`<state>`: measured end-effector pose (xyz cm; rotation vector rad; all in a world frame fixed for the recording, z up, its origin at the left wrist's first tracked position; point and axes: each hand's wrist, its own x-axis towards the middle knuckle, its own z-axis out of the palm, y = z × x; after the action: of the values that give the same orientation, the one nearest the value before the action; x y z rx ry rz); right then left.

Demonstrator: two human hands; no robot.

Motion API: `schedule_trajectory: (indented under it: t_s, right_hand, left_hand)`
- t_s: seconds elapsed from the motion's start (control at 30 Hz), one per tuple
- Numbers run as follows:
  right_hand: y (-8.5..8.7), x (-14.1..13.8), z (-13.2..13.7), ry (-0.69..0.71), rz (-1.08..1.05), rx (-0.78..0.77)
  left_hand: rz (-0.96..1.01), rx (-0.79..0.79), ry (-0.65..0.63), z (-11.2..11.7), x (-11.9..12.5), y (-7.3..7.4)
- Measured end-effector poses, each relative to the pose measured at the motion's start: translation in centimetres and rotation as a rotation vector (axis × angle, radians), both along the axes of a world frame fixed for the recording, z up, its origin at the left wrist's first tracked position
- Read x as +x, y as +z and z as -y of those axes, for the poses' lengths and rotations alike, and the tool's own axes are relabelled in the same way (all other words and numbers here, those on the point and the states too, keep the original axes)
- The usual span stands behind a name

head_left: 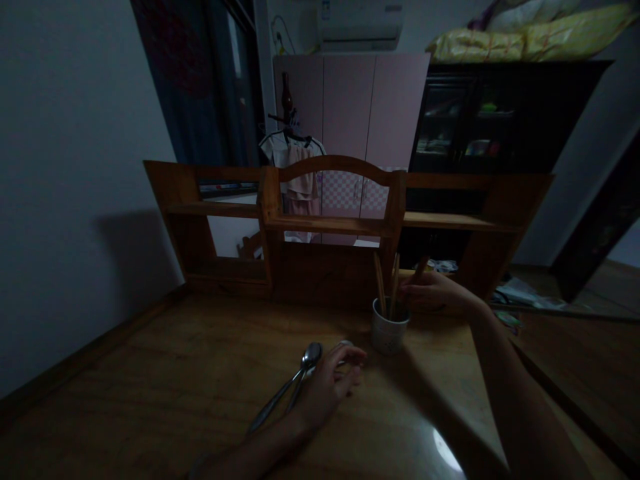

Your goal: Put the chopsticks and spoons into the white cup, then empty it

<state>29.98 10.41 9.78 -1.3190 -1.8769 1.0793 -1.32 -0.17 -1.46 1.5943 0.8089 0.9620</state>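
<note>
A white cup [387, 333] stands on the wooden desk with several chopsticks [381, 287] upright in it. At the cup's right rim, my right hand [435, 291] has its fingers closed around dark brown sticks [421, 268] that look like chopsticks; their lower part is hidden. My left hand [333, 383] is over the desk, left of and nearer than the cup, its fingers loosely bent and apart with nothing in them. Metal spoons [311, 353] lie beside it, partly under the forearm. Behind its fingers a small whitish thing [345, 343] shows, too covered to name.
A wooden shelf unit [335, 227] rises along the desk's [200, 360] back edge, close behind the cup. A white wall [75, 200] borders the left side. Beyond are a pink wardrobe [347, 107] and a dark cabinet [515, 120]. The room is dim.
</note>
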Motion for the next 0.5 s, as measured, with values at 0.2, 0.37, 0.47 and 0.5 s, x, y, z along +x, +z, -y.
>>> schedule_trajectory:
  t_s: [0.2, 0.37, 0.47, 0.5]
  right_hand:
    - [0.27, -0.12, 0.42, 0.002, 0.083, 0.043]
    - [0.08, 0.10, 0.22, -0.002, 0.110, -0.014]
    - [-0.04, 0.41, 0.23, 0.009, 0.147, -0.066]
    - [-0.01, 0.46, 0.40, 0.002, 0.151, -0.061]
  left_hand:
    - [0.018, 0.016, -0.020, -0.18, 0.06, -0.08]
    - [0.009, 0.006, -0.016, -0.43, 0.08, -0.54]
    - [0.008, 0.005, -0.012, -0.26, 0.07, -0.47]
    - [0.010, 0.011, -0.007, -0.18, 0.09, -0.39]
